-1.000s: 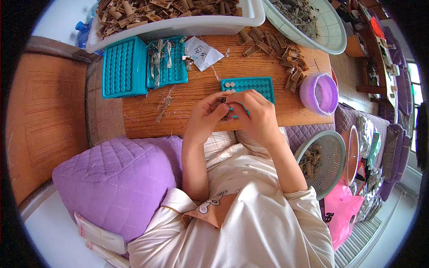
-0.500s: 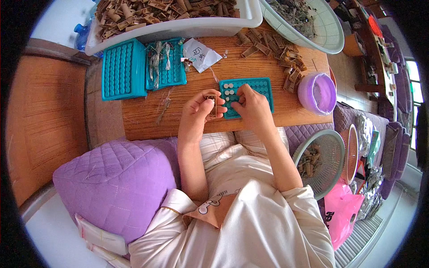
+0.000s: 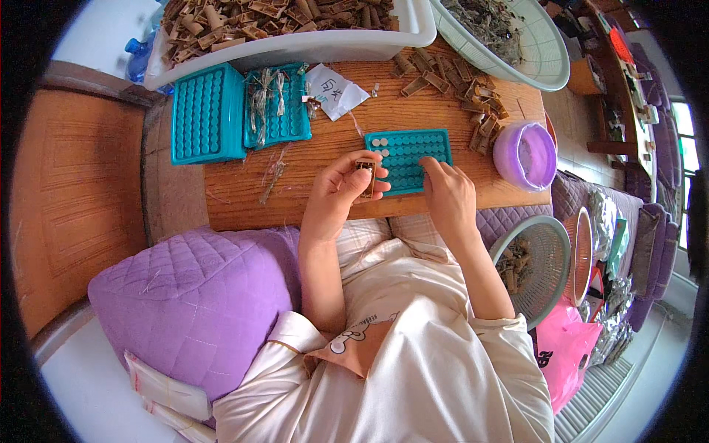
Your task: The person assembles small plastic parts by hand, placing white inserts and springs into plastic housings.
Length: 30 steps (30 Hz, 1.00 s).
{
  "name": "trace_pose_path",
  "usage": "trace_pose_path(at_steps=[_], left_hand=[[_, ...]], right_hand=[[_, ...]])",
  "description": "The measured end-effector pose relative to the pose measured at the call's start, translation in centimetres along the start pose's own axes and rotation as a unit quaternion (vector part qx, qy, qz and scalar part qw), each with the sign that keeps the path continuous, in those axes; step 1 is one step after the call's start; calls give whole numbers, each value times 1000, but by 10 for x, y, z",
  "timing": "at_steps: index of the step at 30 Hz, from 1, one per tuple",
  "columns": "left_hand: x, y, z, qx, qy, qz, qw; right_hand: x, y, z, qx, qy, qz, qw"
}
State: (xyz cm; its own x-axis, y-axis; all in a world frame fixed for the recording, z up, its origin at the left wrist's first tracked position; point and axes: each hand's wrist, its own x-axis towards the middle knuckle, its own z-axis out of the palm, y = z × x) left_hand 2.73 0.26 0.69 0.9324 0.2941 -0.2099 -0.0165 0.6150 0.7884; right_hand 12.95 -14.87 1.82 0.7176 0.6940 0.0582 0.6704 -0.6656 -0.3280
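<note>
My left hand (image 3: 334, 193) is closed around a small brown rectangular casing (image 3: 365, 177), its thumb pressed on the front. This casing stands upright just over the left edge of a teal tray (image 3: 408, 139) with rows of round pockets. Small white discs (image 3: 379, 142) sit in the tray's far left corner; the left fingers partly cover that side. Over the tray's right side is my right hand (image 3: 450, 196), with thumb and fingers drawn together. Whatever lies between those fingertips, if anything, is hidden.
Teal trays (image 3: 205, 111) are stacked at the left, beside another holding wire bundles (image 3: 260, 103). A white bin (image 3: 295, 37) of brown casings stands behind. Loose casings (image 3: 484, 100) and a purple tub (image 3: 506, 155) are at the right. A paper note (image 3: 336, 90) lies behind the tray.
My right hand has moved from the white discs to the tray's right side. My left hand, still gripping the brown casing, has shifted slightly right toward the tray.
</note>
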Motion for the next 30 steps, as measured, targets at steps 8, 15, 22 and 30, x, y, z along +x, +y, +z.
trace_pose_path(at_steps=[8, 15, 22, 30], left_hand=[[-2, 3, 4, -17, -13, -16, 1000], [-9, 5, 10, -6, -57, -17, 998], [-7, 3, 14, 27, -75, -23, 997], [-12, 21, 34, 408, -126, -34, 904]], right_hand=[[3, 2, -6, 74, 12, 0, 997], [0, -41, -16, 258, 200, -136, 935], [2, -39, -22, 220, 184, -222, 932], [18, -26, -67, 225, -198, -69, 952]])
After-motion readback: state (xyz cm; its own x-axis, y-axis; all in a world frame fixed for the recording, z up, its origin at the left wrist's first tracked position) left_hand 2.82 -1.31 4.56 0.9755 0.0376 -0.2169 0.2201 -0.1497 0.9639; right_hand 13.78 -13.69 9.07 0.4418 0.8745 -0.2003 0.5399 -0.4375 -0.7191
